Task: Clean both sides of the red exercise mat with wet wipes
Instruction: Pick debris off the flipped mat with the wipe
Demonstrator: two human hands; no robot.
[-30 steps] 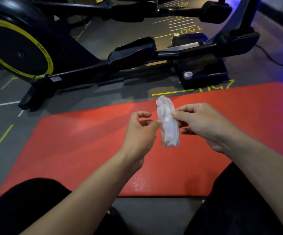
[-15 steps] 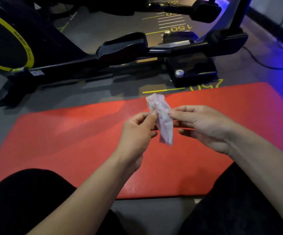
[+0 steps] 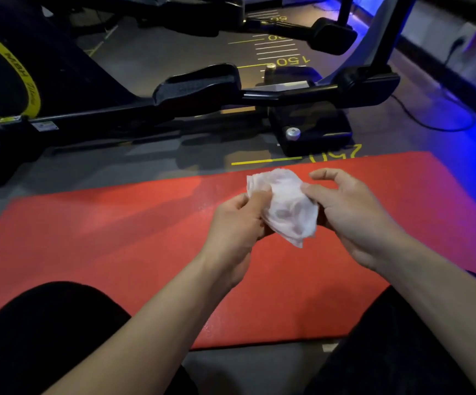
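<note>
Left hand: fingers curled, pinching the wipe's left edge.
Right hand: thumb and fingers grasping the wipe's right side, forefinger raised and bent.
Wipe: white, crumpled, partly spread between both hands, held above the mat.
Mat: red, flat on the grey floor, in front of the knees.
Exercise machine: black, beyond the mat.

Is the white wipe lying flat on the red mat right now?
No, both hands hold the wipe up above the mat, left hand and right hand pinching it.
</note>
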